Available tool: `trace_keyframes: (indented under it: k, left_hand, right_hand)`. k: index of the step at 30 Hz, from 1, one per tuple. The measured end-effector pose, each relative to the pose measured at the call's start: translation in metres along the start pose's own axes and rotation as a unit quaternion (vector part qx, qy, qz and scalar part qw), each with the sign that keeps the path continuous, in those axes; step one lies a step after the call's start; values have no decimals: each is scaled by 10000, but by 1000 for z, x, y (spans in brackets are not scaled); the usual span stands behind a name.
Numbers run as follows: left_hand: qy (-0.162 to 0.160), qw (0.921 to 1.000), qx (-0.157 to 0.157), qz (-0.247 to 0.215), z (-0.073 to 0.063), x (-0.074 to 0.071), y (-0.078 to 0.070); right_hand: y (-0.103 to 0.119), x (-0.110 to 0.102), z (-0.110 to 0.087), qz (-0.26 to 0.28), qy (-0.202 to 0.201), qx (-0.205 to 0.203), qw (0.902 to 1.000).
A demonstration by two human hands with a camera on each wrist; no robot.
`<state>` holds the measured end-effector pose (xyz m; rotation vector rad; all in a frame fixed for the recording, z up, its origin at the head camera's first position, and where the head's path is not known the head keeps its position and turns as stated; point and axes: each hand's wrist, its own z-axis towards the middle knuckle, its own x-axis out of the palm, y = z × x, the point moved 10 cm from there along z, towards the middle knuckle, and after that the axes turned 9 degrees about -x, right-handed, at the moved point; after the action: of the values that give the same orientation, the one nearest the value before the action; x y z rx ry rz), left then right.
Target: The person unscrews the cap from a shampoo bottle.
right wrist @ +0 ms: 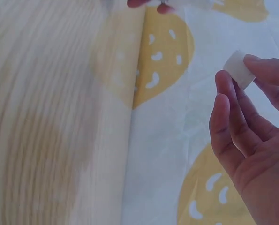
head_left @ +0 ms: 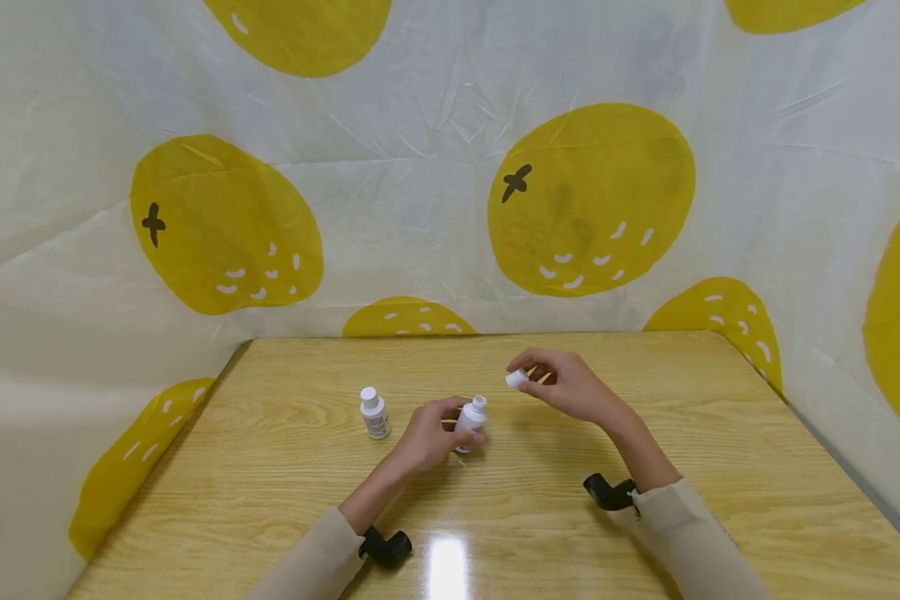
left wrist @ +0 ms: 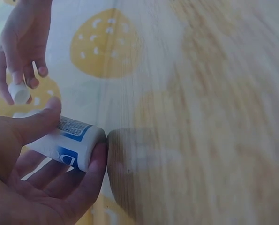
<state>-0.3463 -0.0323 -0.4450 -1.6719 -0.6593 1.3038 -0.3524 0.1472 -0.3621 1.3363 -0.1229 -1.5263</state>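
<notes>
My left hand (head_left: 429,435) grips a small white plastic bottle (head_left: 468,425) whose mouth is uncovered, tilted slightly at the middle of the table. In the left wrist view the bottle (left wrist: 66,140) shows a blue and white label, with thumb and fingers around it. To the right and a little farther off, my right hand (head_left: 566,385) pinches a white screw cap (head_left: 517,379) between thumb and fingertips, held above the table and apart from the bottle. The cap (right wrist: 239,69) also appears in the right wrist view.
A second white bottle (head_left: 375,414), with its cap on, stands upright left of my left hand. The wooden table (head_left: 285,500) meets a white curtain (head_left: 405,225) printed with yellow fruit at the back and left. Black wrist mounts (head_left: 386,547) sit by both sleeves.
</notes>
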Motion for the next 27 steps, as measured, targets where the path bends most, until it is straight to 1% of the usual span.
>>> trace_keyframes:
  k: [6,11,18,25,27]
  left_hand:
    - [-116,9997,-110,182,0,-3,0]
    - [-143,9995,-207,178,2,-2,1]
    - [-216,9990,-348,-185,11,-1,0]
    - [-399,9977,-356,-413,27,-3,-8]
    - [-418,9969,-389,-543,32,-4,-10]
  right_hand:
    - [-7,-9,-3,-134,-48,107,9998]
    - [-13,-11,-5,-207,14,186,9996]
    - [-18,-12,-6,-262,56,191,9995]
    - [-27,-14,-9,-350,99,281,9989]
    - [-28,-14,-9,-350,127,297,9989]
